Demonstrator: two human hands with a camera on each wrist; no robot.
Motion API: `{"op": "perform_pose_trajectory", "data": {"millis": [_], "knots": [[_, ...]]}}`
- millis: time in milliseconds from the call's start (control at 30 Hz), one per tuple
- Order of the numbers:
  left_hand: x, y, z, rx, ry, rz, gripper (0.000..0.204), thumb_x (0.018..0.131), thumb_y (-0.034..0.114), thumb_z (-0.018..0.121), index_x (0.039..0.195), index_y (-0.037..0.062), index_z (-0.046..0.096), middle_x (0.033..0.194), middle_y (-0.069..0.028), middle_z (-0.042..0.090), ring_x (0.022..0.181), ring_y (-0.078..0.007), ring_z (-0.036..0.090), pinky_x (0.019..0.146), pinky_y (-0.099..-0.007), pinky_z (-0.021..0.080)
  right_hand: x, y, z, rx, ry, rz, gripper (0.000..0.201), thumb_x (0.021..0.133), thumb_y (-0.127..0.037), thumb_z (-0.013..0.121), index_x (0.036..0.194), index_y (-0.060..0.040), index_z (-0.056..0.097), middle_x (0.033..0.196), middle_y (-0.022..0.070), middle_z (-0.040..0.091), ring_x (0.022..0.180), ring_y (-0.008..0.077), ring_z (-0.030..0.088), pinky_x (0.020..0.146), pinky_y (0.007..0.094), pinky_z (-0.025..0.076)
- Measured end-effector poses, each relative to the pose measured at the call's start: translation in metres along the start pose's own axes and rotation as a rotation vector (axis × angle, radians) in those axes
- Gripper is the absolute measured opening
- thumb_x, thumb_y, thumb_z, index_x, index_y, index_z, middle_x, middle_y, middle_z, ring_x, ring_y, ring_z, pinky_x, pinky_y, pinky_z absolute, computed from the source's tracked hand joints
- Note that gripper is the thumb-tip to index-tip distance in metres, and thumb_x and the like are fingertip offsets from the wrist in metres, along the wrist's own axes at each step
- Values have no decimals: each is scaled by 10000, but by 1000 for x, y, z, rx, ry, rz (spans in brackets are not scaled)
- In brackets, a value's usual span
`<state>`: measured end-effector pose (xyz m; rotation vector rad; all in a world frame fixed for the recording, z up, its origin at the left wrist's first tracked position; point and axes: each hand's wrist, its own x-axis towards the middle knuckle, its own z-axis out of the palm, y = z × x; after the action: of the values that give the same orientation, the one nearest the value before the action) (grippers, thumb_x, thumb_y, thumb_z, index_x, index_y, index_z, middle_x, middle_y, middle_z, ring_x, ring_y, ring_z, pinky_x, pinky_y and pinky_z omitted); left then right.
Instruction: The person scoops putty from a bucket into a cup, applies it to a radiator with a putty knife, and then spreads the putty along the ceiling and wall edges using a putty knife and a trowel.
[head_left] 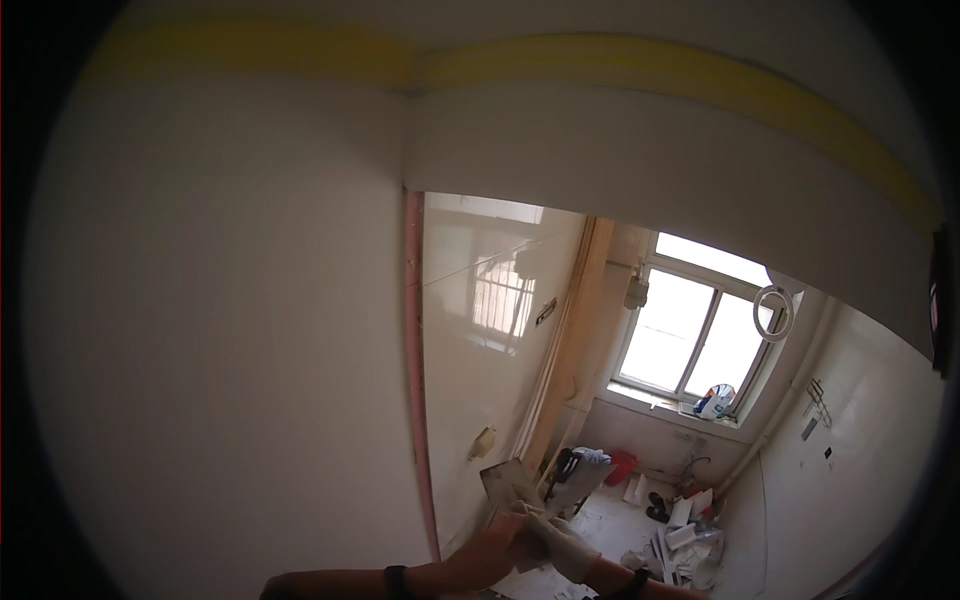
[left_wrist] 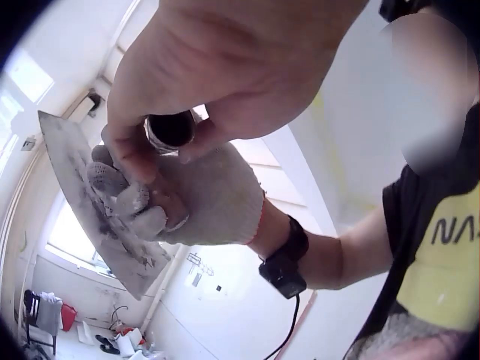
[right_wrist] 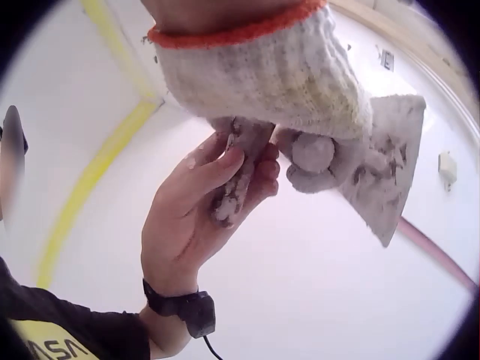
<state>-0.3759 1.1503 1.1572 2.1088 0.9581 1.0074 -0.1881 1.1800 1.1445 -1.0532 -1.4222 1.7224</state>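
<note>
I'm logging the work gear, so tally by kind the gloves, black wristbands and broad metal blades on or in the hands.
Knit glove: 1
Black wristbands: 2
Broad metal blade: 1
Total: 4

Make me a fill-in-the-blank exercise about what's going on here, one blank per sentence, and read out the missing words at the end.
The right hand is gloved, while the left hand is ____.
Choosing between left and right, the hand nearer the flat blade is the ____ one.
The stripe near the top of the walls is coloured ____.
The person's short sleeve is coloured ____.

Missing words: bare; right; yellow; black.
</note>
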Motion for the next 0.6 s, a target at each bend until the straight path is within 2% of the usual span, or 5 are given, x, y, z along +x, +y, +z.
{"op": "perform_pose_trajectory", "data": {"millis": [100,200,267,400,600], "knots": [[6,-9,-8,-206,67,-402,416,1008,227,645,1268,-58,488,1217,-188,596,1110,-268,652,931,-378,540,9,-16,-7,9,-30,9,439,1040,-377,521,1358,-79,567,1059,-44,627,884,55,587,744,239,487],[16,-21,-7,-275,256,-456,403,1012,200,639,1275,-73,503,1174,-172,644,1078,-231,662,922,-362,554,22,-26,-6,56,-36,-48,357,1020,-335,525,1229,-59,613,902,-30,637,783,102,610,691,290,500],[21,-19,-9,-308,351,-477,398,1013,187,636,1279,-81,511,1152,-163,668,1062,-212,667,917,-353,561,32,-22,-18,-579,-168,-466,359,1022,-352,518,1114,-28,643,794,32,633,731,130,608,685,318,505],[31,-18,-18,-546,420,-240,341,1008,141,632,1252,-62,507,1052,-148,681,963,-234,705,879,-361,583,19,-93,-20,-532,-244,-169,358,1040,-342,538,1000,-30,711,769,115,666,728,175,633,699,330,507],[14,-13,-61,-561,749,-298,232,1039,186,580,1186,40,476,1018,-109,608,860,-297,728,767,-428,628,-39,-200,-95,-1128,68,-585,484,1044,-324,529,1455,-96,411,954,176,718,824,313,730,737,407,602]]}}
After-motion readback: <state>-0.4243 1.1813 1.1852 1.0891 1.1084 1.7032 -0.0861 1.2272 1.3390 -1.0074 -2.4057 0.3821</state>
